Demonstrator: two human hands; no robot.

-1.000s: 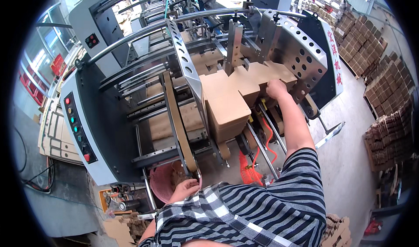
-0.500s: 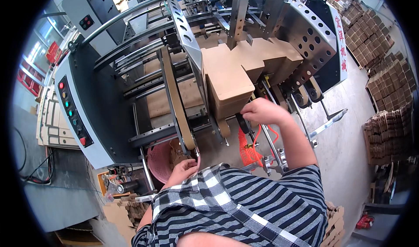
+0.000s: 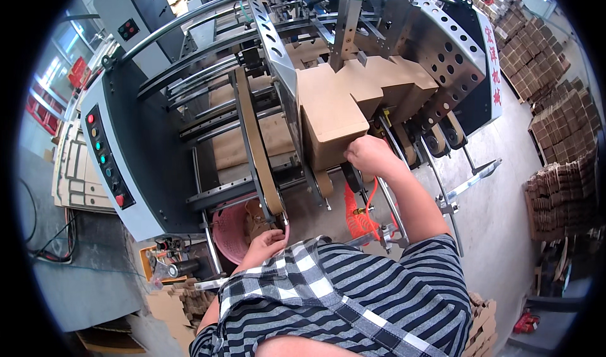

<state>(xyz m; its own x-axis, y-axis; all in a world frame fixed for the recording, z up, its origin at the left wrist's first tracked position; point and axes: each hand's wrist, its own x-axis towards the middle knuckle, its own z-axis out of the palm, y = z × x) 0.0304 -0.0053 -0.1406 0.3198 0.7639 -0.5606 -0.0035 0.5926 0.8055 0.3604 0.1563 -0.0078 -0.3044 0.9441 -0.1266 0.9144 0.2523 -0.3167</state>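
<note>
"At the front end of the machine point(image 3: 148, 136), where does the cardboard stack point(image 3: 333, 118) sit?"

"Between two perforated plates. The left plate point(image 3: 271, 38) runs close along one side of it, and the right plate point(image 3: 456, 73) stands beside its far right part."

"And the right hand point(image 3: 366, 155)?"

"Right at the stack's near right corner, just below the top edge. The cardboard lies beyond it and to its left. The fingers are bent in toward the front face."

"Is it gripping?"

"I can't tell, for either hand; the fingertips are too small and partly hidden."

"What about the left hand point(image 3: 265, 246)?"

"That one is lower down, well apart from the stack, with its fingers loosely curled. It's by the rim of the pink basket point(image 3: 225, 234), just below the near end of a brown belt point(image 3: 255, 142)."

"Anything under the right hand?"

"A coiled orange hose point(image 3: 359, 221) hangs below it, near some metal rods. Off to the left, the control panel point(image 3: 107, 158) carries a row of coloured buttons."
</note>
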